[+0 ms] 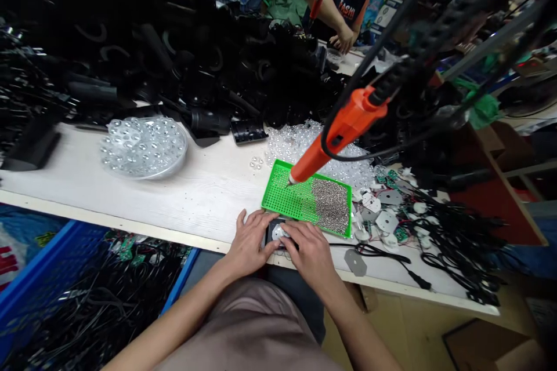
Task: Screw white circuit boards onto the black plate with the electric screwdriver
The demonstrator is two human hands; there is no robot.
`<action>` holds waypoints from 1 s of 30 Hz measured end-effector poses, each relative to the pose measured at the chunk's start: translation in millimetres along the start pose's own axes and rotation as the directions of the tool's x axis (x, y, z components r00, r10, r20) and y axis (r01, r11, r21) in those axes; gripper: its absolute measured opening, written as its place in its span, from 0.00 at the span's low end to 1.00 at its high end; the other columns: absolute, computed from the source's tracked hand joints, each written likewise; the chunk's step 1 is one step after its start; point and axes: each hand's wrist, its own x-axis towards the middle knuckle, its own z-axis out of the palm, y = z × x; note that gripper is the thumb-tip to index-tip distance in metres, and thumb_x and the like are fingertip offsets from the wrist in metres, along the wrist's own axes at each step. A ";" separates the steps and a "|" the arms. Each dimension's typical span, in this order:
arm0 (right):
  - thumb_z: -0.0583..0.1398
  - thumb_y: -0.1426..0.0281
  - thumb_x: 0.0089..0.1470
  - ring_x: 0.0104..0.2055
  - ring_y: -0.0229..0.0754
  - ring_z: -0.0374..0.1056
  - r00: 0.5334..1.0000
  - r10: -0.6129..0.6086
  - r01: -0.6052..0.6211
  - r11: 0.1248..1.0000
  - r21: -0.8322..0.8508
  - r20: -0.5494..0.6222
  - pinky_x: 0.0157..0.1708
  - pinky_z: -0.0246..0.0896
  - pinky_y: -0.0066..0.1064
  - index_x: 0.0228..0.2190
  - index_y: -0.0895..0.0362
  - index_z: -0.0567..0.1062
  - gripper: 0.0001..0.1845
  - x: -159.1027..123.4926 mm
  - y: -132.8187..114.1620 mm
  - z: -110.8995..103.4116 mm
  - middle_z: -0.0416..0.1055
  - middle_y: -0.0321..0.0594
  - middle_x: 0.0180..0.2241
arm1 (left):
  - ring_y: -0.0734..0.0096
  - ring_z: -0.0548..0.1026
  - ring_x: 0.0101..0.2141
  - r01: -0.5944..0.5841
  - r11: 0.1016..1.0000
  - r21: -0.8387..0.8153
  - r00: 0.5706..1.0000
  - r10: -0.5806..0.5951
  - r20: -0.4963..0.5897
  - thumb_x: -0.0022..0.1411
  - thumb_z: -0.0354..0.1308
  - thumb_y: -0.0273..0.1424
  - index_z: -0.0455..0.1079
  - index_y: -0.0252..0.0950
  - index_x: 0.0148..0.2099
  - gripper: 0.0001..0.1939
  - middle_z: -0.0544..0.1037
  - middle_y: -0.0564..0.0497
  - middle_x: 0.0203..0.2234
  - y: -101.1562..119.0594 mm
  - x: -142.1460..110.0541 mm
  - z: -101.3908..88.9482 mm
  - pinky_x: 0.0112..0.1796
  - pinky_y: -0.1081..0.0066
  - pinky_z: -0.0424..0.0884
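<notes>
At the tabletop's [209, 197] near edge, the black housing [270, 233] lies between our hands, its long axis seemingly sideways. Our left hand [248, 246] steadies its left end; our right hand [312, 252], nearer the white part [277, 232], touches that; whether either hand's fingers grasp, we cannot tell. Beyond: the green tray [278, 200], the orange screwdriver [335, 139] above.

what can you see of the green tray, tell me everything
The tray is a shallow, bright green rectangle, seemingly plastic, with a raised rim and rows of small holes in its floor. It lies flat on the table, askew. Small shiny metal bits are heaped in its right part; its left floor looks mostly bare. The screwdriver hangs tip down over the left part, contact unclear. Clear parts lie along its far side; the left hand and right hand are at its near edge, possibly touching it.
</notes>
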 end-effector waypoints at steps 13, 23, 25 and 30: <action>0.56 0.69 0.61 0.41 0.45 0.70 0.998 0.066 -0.066 0.998 0.006 -0.001 0.42 0.64 0.38 0.45 0.55 0.75 0.12 2.4 -2.2 -1.1 0.77 0.43 0.39 | 0.56 0.60 0.59 0.047 0.997 -0.068 0.999 -0.047 0.006 0.65 0.48 0.31 0.57 0.42 0.61 0.22 0.71 0.46 0.53 0.1 -0.2 -2.0 0.60 0.43 0.40; 0.57 0.69 0.60 0.41 0.44 0.70 0.997 0.075 -0.074 0.996 0.040 -0.003 0.42 0.64 0.36 0.43 0.54 0.76 0.11 1.6 -1.2 -0.4 0.77 0.42 0.39 | 0.58 0.64 0.56 0.130 0.990 -0.059 0.991 -0.132 -0.021 0.61 0.51 0.28 0.63 0.42 0.53 0.17 0.73 0.48 0.47 5.9 5.9 -1.3 0.60 0.44 0.44; 0.57 0.69 0.60 0.42 0.44 0.70 0.997 0.073 -0.073 0.997 0.019 -0.006 0.43 0.64 0.36 0.44 0.55 0.75 0.11 1.1 -1.7 0.4 0.77 0.42 0.39 | 0.58 0.64 0.55 0.147 0.987 -0.059 0.988 -0.149 -0.026 0.61 0.52 0.28 0.63 0.42 0.51 0.16 0.73 0.48 0.46 7.4 7.3 -0.9 0.59 0.44 0.44; 0.56 0.69 0.61 0.42 0.45 0.69 0.997 0.073 -0.073 0.997 -0.006 -0.013 0.43 0.64 0.37 0.45 0.55 0.75 0.12 -1.5 -4.3 5.8 0.77 0.42 0.40 | 0.58 0.63 0.57 0.105 0.993 -0.053 0.994 -0.106 -0.023 0.63 0.51 0.29 0.61 0.41 0.55 0.17 0.72 0.48 0.49 3.2 4.6 0.8 0.60 0.45 0.43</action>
